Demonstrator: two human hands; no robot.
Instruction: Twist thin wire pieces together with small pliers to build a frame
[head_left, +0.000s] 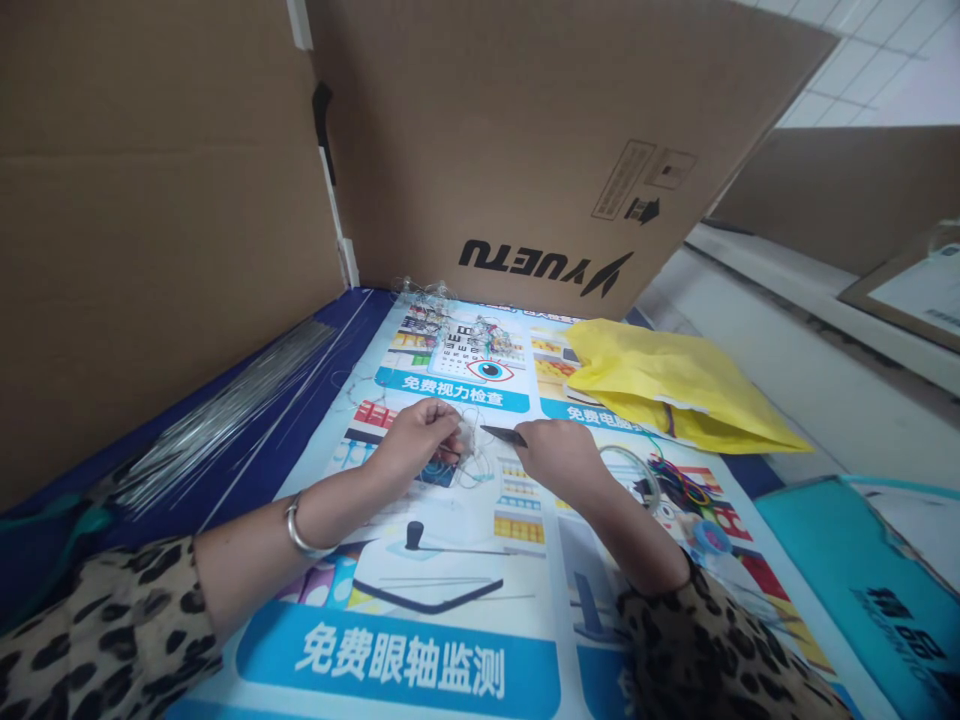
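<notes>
My left hand (424,440) is closed, its fingertips pinched on thin, pale thread or wire (478,468) that loops out in a loose tangle to the right; I cannot tell which material it is. Facing it, my right hand (562,455) is wrapped round a dark tool with a pointed blade (502,435). That tip points left toward the loops, and the handle is hidden in my fist. Both hands are above a printed poster sheet (450,510) covering the table. A fine tangle of thread (480,345) lies farther back on the sheet.
Left lies a bundle of straight, shiny wires (232,410). Tall cardboard (540,130) walls the back and left. At right are a yellow bag (675,380), a clear ring-shaped roll (646,468), coloured cords (679,480), a blue spool (712,538) and a teal box (840,590).
</notes>
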